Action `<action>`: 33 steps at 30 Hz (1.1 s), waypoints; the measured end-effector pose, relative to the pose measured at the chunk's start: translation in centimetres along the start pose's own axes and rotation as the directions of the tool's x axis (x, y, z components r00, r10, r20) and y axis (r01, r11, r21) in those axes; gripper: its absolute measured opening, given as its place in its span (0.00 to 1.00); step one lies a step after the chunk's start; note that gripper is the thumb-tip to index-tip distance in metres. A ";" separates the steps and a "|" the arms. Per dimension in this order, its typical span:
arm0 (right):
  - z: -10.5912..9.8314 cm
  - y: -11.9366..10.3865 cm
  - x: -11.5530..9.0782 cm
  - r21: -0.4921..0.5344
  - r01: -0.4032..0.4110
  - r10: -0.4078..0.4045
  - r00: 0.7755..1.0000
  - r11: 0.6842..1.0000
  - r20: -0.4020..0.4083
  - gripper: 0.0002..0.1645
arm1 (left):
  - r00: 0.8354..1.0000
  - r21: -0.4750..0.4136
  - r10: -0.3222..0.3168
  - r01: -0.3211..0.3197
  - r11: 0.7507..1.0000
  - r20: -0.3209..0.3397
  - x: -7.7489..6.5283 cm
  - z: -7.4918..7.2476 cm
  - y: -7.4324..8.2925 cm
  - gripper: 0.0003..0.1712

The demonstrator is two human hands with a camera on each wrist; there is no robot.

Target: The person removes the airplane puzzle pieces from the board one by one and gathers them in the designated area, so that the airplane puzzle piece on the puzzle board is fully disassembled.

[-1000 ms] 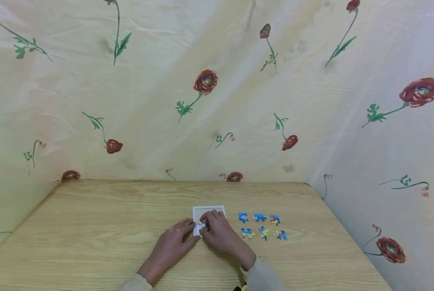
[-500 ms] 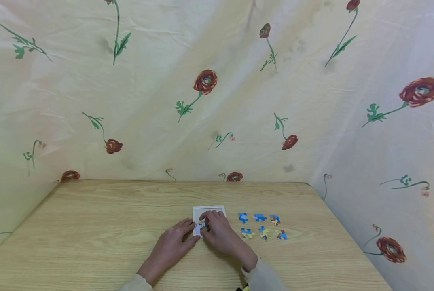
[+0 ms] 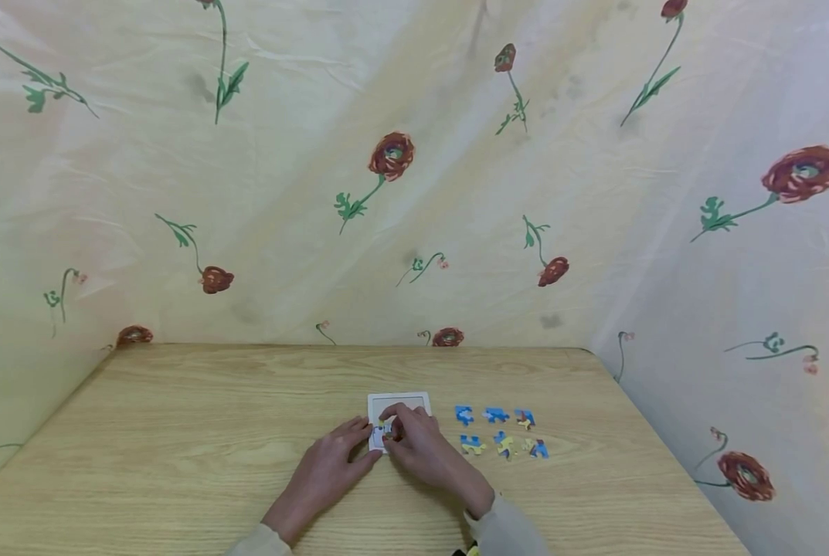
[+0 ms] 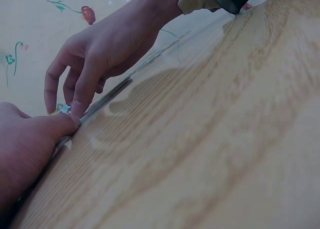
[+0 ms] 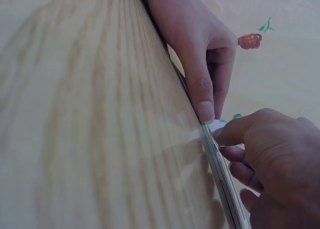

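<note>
A small white-rimmed puzzle tray (image 3: 399, 396) lies on the table in the head view. My left hand (image 3: 332, 466) holds its near left corner, fingers along the left side and thumb at the near edge. Over the tray, my right hand (image 3: 419, 446) pinches a jigsaw piece (image 4: 65, 108) between thumb and index finger, low in the tray's left part. A few white and yellow bits of puzzle (image 3: 379, 433) show beside those fingertips; the hand hides the tray's right part. From the right wrist, the left thumb (image 5: 205, 111) presses at the tray's edge.
Right of the tray, several loose blue and yellow jigsaw pieces (image 3: 496, 415) lie in two rows on the wooden table (image 3: 212, 432). A flowered cloth (image 3: 282, 193) hangs behind and at the sides. A small dark and yellow object (image 3: 471, 550) shows near the right sleeve.
The right wrist has shifted slightly to the right, and the right fingertips have turned the piece a little within the tray. The left hand and the loose pieces stay where they were.
</note>
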State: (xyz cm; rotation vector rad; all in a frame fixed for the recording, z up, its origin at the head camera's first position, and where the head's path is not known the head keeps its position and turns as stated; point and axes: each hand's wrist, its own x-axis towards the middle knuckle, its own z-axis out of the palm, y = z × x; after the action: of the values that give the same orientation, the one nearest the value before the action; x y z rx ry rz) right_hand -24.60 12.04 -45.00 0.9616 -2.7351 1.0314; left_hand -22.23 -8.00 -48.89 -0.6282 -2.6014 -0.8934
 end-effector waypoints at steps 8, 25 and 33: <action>0.0 0.4 -0.2 0.104 -0.012 0.012 1.000 0.995 0.002 0.16 | 1.000 0.004 0.003 -0.003 1.000 -0.001 0.0 0.0 0.0 0.24; -1.9 1.1 -3.0 0.171 -0.066 0.072 0.997 0.983 -0.030 0.16 | 0.999 -0.007 -0.031 0.032 0.999 0.011 -0.1 0.0 0.0 0.26; -2.8 1.5 -4.5 0.175 -0.083 0.092 0.995 0.981 -0.044 0.16 | 0.999 -0.002 -0.037 0.037 0.999 0.012 0.0 0.0 0.1 0.26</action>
State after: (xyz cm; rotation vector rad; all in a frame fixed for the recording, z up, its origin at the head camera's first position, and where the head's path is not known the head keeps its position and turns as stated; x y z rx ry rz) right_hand -22.27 17.08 -44.91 0.8278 -2.7027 1.3089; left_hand -22.15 -7.96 -48.83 -0.5891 -2.6313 -0.9064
